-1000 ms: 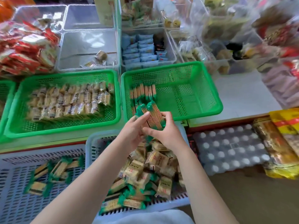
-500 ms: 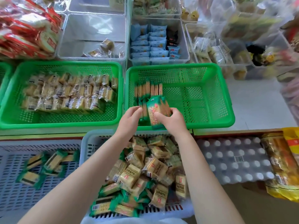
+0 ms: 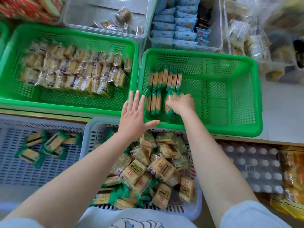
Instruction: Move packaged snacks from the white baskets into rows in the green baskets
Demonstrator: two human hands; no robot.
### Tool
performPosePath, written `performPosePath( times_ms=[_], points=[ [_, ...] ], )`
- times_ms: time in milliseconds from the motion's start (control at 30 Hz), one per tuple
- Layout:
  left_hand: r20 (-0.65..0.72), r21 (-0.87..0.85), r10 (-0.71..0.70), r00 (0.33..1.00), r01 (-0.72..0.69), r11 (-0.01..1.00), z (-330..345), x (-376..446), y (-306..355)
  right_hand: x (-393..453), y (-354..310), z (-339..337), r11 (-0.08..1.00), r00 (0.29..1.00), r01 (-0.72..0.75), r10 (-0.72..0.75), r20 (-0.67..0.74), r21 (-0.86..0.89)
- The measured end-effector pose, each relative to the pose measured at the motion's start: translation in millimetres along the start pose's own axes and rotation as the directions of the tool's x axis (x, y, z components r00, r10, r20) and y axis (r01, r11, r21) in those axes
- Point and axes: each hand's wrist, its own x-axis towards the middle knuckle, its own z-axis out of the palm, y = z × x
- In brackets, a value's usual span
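Head view, right hand (image 3: 180, 104): inside the right green basket (image 3: 243, 129), fingers closed over a few green-ended packs (image 3: 170, 102), pressing them in beside the near row.
Head view, left hand (image 3: 134, 116): flat, fingers spread, holding nothing, hovering over that basket's near-left corner, just left of the rows.
Rows (image 3: 164, 79): two short rows at the basket's left end, one behind the other; packs stand on edge, long axis running away from the person.
Free space: the basket floor to the right of the rows is bare, so I judge each row grows rightward.
Supply: the heap (image 3: 158, 171) lies in the white basket (image 3: 92, 129) right under both forearms, packs at all angles.
Nearer hand: the left is free and nearer the heap; I expect it reaches back first.
Left green basket (image 3: 69, 102): already rowed with paler packs.
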Motion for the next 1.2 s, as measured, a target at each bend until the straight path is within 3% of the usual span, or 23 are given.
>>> performPosePath(
  times_ms=[100, 400, 600, 767, 867, 1000, 1033, 1100, 1167, 1200],
  points=[
    [0.001, 0.001, 0.0, 1.0, 0.0, 1.0, 1.3, 0.6, 0.2, -6.9, -3.7, 13.3, 0.999, 0.998, 0.027, -0.026, -0.055, 0.016],
    [-0.002, 0.013, 0.011, 1.0, -0.011, 1.0, 5.4, 1.7, -2.5, -5.2, 5.0, 14.8, 0.998, 1.0, 0.011, -0.009, 0.025, -0.067],
    [0.004, 0.014, 0.021, 1.0, -0.021, 1.0, 5.8, 0.8, -2.3, -0.4, 7.1, 14.4, 0.999, 0.997, -0.021, 0.023, 0.068, -0.035],
    [-0.008, -0.019, 0.035, 0.999, -0.035, 0.999, 5.3, 1.6, -2.3, -12.5, 7.3, 4.1, 0.998, 0.999, 0.005, -0.002, 0.05, -0.064],
    [0.014, -0.018, 0.047, 0.999, -0.046, 0.999, 5.0, 1.0, -2.8, -42.5, 19.9, -3.7, 0.998, 0.996, 0.066, -0.067, -0.06, -0.01],
    [0.028, -0.111, 0.174, 0.984, -0.17, 0.979, -6.7, -1.9, -13.8, -108.0, 24.0, -9.7, 0.917, 0.944, 0.283, -0.215, -0.248, 0.281],
    [-0.005, -0.207, 0.238, 0.971, -0.234, 0.95, -11.8, -7.2, -22.2, -124.0, 18.6, -9.1, 0.884, 0.937, 0.32, -0.243, -0.249, 0.342],
    [-0.222, -0.412, 0.279, 0.934, -0.349, 0.842, -19.2, -32.3, -45.1, -153.6, 0.2, -4.5, 0.83, 0.932, 0.363, -0.31, -0.191, 0.423],
    [-0.437, -0.485, 0.126, 0.891, -0.352, 0.801, -18.9, -68.5, -82.0, -179.4, -25.7, 10.0, 0.81, 0.914, 0.384, -0.4, -0.06, 0.443],
    [-0.443, -0.524, 0.025, 0.896, -0.281, 0.804, -15.9, -87.3, -105.1, -190.8, -39.7, 22.2, 0.812, 0.9, 0.387, -0.436, 0.014, 0.437]
  ],
)
